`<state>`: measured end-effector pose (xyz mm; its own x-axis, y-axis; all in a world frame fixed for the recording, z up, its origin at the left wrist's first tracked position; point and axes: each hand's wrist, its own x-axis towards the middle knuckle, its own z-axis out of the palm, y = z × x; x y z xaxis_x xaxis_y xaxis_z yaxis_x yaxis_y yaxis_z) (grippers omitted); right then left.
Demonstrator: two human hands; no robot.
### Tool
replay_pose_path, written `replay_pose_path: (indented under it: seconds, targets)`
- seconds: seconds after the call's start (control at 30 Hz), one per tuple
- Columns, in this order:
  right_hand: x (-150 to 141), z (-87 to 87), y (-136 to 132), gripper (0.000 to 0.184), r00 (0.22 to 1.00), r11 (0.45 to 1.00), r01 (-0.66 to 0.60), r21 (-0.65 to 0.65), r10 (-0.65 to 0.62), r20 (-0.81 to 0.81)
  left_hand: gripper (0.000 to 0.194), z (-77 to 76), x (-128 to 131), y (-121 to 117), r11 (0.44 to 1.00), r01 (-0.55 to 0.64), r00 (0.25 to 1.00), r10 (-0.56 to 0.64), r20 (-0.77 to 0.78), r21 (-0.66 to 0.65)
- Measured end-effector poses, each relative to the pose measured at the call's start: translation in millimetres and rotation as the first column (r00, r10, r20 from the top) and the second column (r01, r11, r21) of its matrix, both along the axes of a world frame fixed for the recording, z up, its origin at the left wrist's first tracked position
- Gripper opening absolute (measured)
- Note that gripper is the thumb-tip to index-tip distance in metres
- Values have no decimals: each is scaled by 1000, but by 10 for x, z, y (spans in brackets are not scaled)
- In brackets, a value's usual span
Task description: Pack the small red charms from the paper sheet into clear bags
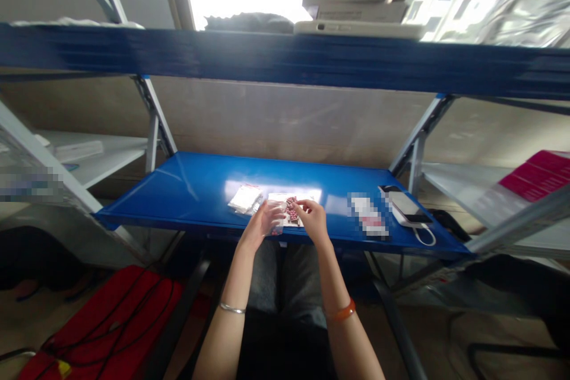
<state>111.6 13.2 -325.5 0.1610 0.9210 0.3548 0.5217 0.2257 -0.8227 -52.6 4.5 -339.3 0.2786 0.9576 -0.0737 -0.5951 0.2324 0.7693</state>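
Several dark cables (pixel 116 323) sprawl across a red case (pixel 146 285) on the floor, well below the left front corner of the blue surface (pixel 200 175), and that's our far left. Up on the surface, left of its middle and closer to the front edge than the back, sits a small stack of white packets (pixel 244 197). Just beside it, the left hand (pixel 258 224), a silver bangle (pixel 232 309) on its forearm, grips a clear bag (pixel 276 224) right at the front edge, a few reddish bits low inside! Next to the bag, a pile of small dark-red pieces (pixel 291 206) lies near the middle of that front edge, and over its right side comes the right hand (pixel 314 218), fingers bent, tips at the pile; whether they pinch a piece, I cannot tell. An orange-brown bangle (pixel 344 310) rides that forearm. Further right, a blurred-out packet (pixel 369 214) lies near the front edge, then a white device (pixel 403 205) with a looping white cable (pixel 426 241), close to the right edge.
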Motion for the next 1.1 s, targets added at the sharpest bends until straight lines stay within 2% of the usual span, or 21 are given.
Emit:
replay_pose_path:
  seconds: [0.13,0.23,0.43,0.63,1.1]
  targets:
    - [51,-286,-86,32,987,994,108,-22,-105,118,45,31,4,-4,1000,5,1000,-5,13,9]
    - [28,-385,-143,31,980,994,105,20,-107,167,45,67,3,-20,1000,-7,1000,7,24,-1]
    - [-59,-374,-194,21,961,990,142,23,-143,238,46,99,-14,-32,999,-45,998,45,40,-1]
    - [-66,-407,-204,16,964,986,160,54,-168,205,46,98,-25,-30,997,-72,997,73,40,-10]
    - [-43,-458,-183,22,968,990,131,52,-139,207,44,111,-16,-41,997,-75,997,76,30,-19]
